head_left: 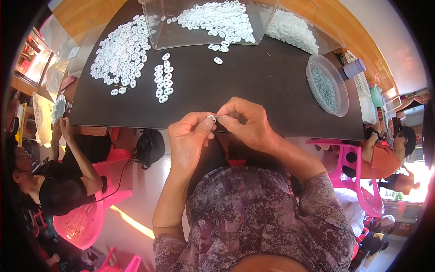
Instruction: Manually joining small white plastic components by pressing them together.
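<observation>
Close to the table's near edge, my left hand (191,131) pinches a small white oval plastic piece (211,118) between thumb and forefinger. My right hand (242,119) meets it from the right, thumb and forefinger pressed together at the piece. Whatever the right fingertips grip is too small to make out. Beyond my left hand, several white two-holed oval pieces (164,78) lie in two neat columns. A single oval piece (218,60) sits apart on the dark table (263,86).
Loose white pieces form a large pile (120,50) at the left. A clear tray (163,43) of more pieces stands at the back. A round clear dish (327,85) holds small metal parts at the right, by a purple cup (354,68). People sit on both sides.
</observation>
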Tool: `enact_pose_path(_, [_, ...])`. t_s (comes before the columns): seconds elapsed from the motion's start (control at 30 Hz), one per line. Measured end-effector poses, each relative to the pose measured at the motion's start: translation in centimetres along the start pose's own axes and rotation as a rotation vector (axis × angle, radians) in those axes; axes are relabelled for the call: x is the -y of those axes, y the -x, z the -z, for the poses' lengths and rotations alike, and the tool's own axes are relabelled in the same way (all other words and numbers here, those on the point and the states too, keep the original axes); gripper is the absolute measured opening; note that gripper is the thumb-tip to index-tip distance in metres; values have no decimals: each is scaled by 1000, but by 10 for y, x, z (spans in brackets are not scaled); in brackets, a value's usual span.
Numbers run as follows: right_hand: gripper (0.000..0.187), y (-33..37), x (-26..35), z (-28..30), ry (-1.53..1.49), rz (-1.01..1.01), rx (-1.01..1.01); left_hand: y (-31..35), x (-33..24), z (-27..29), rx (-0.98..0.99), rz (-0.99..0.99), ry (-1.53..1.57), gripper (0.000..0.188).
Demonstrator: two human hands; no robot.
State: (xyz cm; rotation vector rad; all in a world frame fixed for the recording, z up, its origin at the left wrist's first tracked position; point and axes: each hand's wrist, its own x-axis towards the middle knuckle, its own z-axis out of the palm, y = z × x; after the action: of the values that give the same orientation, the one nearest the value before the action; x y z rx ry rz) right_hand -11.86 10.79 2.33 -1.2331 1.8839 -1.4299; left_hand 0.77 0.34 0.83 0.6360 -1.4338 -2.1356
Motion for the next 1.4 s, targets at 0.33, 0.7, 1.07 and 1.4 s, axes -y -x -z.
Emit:
enact_pose_path(0.33, [6,-1,-5,1,95,109,47,1,-3,0,-26,-15,-137,12])
enact_pose_path(0.7, [5,0,-4,0,76,78,68,2,-2,2,-10,10,-211,10])
enact_pose_path(1.07, [3,0,-11,-5,61,27,75,2,-1,-2,-28,-28,-392,9])
enact_pose_path(1.4, [8,-6,-16,-3,105,158,68,-4,7,-1,-52,10,-156,15])
